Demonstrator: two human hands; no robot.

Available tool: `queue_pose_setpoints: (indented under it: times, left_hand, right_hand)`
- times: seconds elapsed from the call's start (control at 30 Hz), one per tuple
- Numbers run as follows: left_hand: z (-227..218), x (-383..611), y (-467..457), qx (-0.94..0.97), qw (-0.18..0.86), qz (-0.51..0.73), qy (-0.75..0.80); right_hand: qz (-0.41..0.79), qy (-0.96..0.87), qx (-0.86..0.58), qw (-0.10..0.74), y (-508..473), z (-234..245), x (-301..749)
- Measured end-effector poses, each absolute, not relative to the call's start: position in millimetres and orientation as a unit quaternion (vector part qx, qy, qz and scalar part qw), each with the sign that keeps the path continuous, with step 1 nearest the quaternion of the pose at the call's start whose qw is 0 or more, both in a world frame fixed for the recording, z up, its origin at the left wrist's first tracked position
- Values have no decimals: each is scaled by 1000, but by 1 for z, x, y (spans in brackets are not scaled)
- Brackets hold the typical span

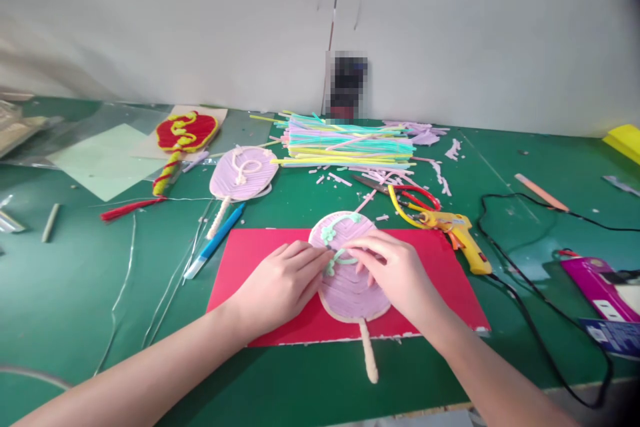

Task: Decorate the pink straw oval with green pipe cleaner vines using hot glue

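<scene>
A lavender hand fan (355, 297) with a cream rim and a cream handle (369, 353) lies on a red board (430, 280), its handle towards me. Mint-green pipe cleaner decorations, among them a small flower (328, 235), curve over its upper half. Across the middle of the fan runs a curved mint-green pipe cleaner (342, 256). The fingertips of my left hand (285, 280) are closed at its left end, by the fan's left edge. My right hand (395, 263) pinches the same strip from the right; the fingers partly hide it.
Behind the board lie a bundle of coloured pipe cleaners (350, 145), scraps and red-handled pliers (420, 198). A yellow glue gun (467, 240) with a black cord rests right. Left are another lavender fan (235, 177), a blue pen (215, 240) and a red-and-yellow fan (193, 133).
</scene>
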State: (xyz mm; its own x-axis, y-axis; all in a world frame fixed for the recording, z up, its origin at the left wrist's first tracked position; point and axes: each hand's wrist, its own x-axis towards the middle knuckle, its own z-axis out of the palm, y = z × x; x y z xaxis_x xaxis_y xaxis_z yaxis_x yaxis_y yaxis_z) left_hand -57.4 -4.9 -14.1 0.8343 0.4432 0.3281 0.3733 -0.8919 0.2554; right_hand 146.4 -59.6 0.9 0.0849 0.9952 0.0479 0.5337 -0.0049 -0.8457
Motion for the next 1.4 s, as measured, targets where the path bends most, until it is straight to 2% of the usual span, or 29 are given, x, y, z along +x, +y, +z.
queue_pose_setpoints:
  times: [0.33, 0.5, 0.7, 1.4]
  left_hand:
    - [-17, -58, -6, 959, 66, 178, 211]
    - [-13, -57, -7, 959, 69, 177, 208]
    - [-11, -59, -8, 954, 106, 172, 220]
    - [-14, -60, -10, 946, 79, 226, 218]
  right_hand:
    - [329, -614, -617, 368, -45, -14, 156]
    - [280, -640, -602, 386, -45, -18, 154]
    - [226, -690, -584, 362, -51, -17, 151]
    - [223, -697, -594, 335, -56, -14, 149]
